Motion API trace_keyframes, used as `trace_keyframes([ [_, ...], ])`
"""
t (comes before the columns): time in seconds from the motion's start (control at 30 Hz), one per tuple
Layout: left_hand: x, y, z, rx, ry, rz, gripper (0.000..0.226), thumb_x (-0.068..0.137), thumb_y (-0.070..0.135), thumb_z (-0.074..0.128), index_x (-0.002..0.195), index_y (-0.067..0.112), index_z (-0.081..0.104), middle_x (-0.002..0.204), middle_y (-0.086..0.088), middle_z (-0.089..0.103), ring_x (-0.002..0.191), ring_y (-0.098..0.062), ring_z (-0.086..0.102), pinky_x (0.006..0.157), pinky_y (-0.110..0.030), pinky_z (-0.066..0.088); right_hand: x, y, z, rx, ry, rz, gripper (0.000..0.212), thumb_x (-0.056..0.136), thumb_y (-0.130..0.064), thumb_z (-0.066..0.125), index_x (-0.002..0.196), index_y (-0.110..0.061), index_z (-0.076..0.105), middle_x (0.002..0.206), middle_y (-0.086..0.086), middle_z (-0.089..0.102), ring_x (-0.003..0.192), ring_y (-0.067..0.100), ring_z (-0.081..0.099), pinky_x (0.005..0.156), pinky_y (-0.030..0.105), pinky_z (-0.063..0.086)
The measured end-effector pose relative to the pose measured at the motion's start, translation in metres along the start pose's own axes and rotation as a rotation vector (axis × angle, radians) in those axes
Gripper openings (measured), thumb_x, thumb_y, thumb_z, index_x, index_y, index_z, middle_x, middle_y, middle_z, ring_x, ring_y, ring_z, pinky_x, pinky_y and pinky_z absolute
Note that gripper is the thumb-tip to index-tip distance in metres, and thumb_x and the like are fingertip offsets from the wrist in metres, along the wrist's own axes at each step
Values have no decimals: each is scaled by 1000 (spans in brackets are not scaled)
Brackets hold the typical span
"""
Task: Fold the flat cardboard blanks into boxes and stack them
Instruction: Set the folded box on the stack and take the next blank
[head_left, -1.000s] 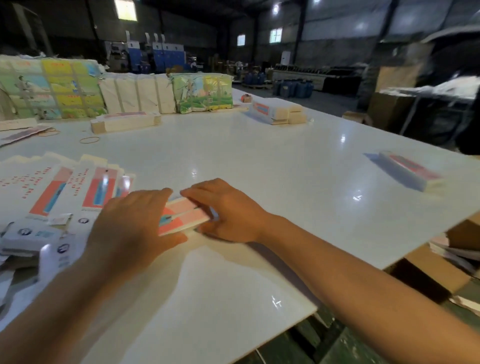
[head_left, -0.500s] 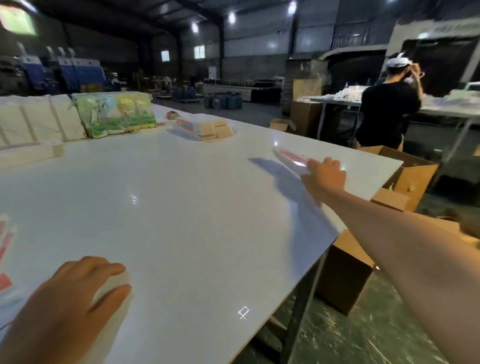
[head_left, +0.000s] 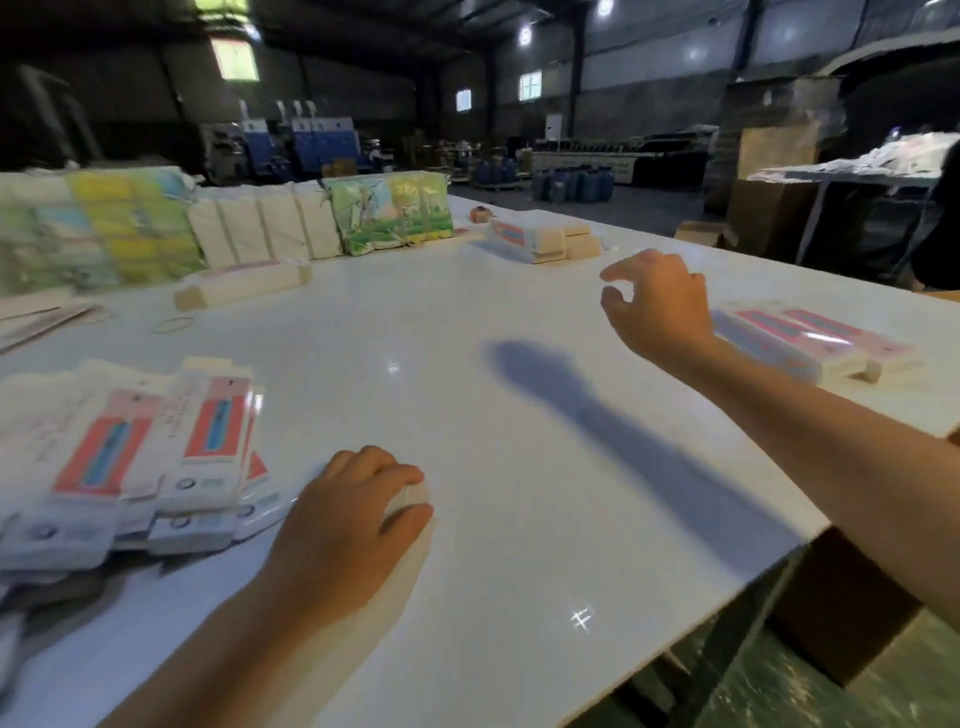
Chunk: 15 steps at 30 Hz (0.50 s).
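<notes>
At the far left of the white table (head_left: 467, 364) we see a loose pile of flat cardboard blanks (head_left: 135, 457), white with red and blue print, lying one over another near the front edge. Just to the right of this pile our left hand (head_left: 353, 525) rests on the table with its fingers curled over something small and white, of which only an edge shows under the fingertips, so we cannot tell what it is or if it is gripped. Behind, along the far side, stand colourful packs (head_left: 93, 234) and plain white packs (head_left: 260, 228), with one folded box (head_left: 244, 283) lying in front of them and a rubber band (head_left: 173, 325) nearby. Further right, at the far edge, there is a small stack of folded boxes (head_left: 540, 239). Our right hand (head_left: 660, 306) hovers above the table, fingers loosely bent, thumb apart from them, holding nothing. Just beside it, at the right edge, lie two folded boxes (head_left: 815, 348) side by side
</notes>
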<state>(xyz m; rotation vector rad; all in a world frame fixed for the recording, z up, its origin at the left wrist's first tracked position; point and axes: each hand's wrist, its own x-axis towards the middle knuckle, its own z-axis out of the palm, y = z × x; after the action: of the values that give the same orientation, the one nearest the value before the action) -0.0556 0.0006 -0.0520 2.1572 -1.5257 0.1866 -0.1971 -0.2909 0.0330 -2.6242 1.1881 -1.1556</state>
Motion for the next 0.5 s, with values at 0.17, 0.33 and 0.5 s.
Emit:
trace_keyframes([
  [0.17, -6, -2, 1, -7, 73, 19, 28, 89, 31, 57, 115, 23, 63, 115, 7, 55, 108, -14, 45, 91, -24, 34, -51, -89, 47, 75, -326, -235, 21, 91, -20, 49, 95, -18, 70, 104, 6, 68, 98, 29, 57, 85, 39, 44],
  [0.33, -7, -4, 0, 38, 42, 31, 31, 91, 36, 51, 119, 25, 60, 118, 6, 54, 107, -14, 43, 92, -25, 32, -84, -100, 78, -31, -361, -359, 23, 92, -20, 44, 88, -12, 66, 98, 8, 60, 93, 31, 52, 67, 31, 30],
  [0.5, -4, 0, -10, -136, -60, -91, 31, 91, 36, 54, 119, 24, 60, 122, 6, 55, 111, -13, 47, 97, -26, 36, -85, -97, 78, 14, -370, -342, 22, 91, -16, 45, 87, -11, 67, 98, 8, 60, 91, 31, 51, 73, 35, 40],
])
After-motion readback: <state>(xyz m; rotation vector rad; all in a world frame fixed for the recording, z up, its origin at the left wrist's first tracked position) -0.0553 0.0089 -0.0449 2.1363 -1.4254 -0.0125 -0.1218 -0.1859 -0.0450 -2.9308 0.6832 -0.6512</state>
